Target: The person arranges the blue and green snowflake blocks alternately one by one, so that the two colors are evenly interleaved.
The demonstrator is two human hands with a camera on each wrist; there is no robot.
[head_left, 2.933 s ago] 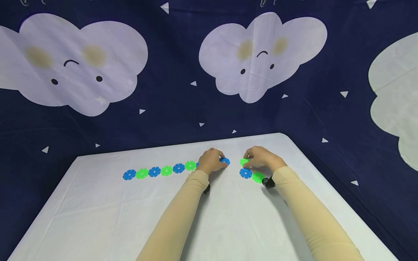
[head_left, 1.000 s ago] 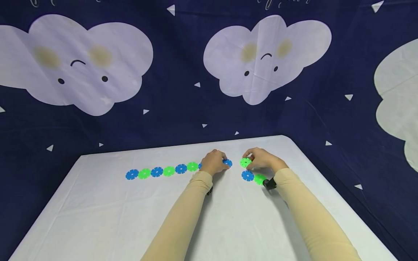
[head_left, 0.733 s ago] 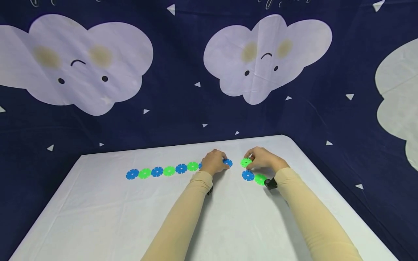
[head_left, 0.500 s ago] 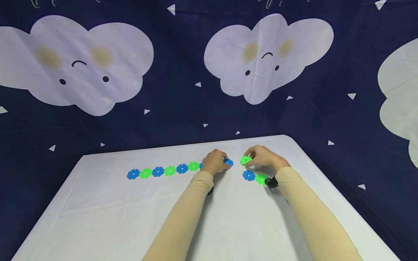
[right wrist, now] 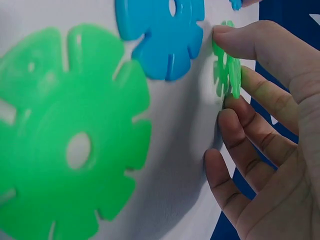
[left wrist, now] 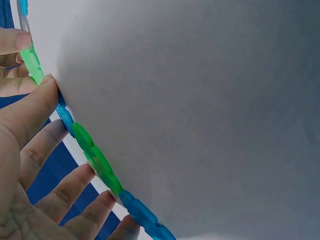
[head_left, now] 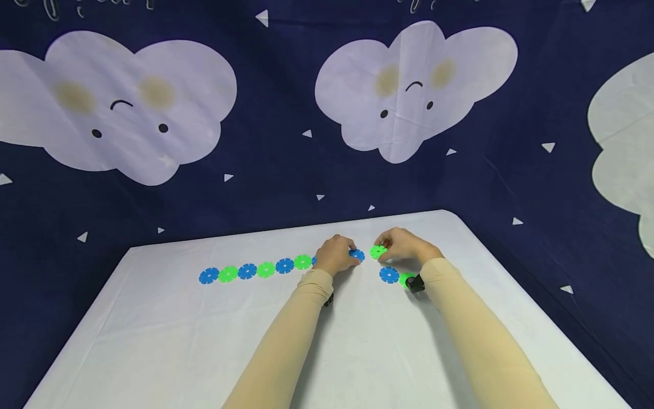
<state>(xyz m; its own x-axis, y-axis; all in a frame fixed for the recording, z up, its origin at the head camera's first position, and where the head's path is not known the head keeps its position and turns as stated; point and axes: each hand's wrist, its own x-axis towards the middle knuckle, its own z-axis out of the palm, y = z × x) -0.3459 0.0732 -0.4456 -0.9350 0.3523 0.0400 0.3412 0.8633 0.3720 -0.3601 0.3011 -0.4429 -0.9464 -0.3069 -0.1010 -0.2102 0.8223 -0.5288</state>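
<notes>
My left hand pinches a blue notched disc at the right end of a row of alternating blue and green discs. Thumb and forefinger hold its edges, and the hand hides part of the row. In the left wrist view a green disc adjoins that blue one beneath my fingers. My right hand pinches a green notched disc between thumb and fingers, a small gap to the right of the blue disc. In the right wrist view this green disc appears nearly edge-on.
A loose blue disc and a green disc lie below my right hand; the wrist camera partly covers the green one. The row's far left end is a blue disc. A dark cloud-print cloth hangs behind the white table.
My right hand has lifted the green disc from beside the loose blue one and carried it left, closer to the row's end. My left hand stays on its blue disc.
</notes>
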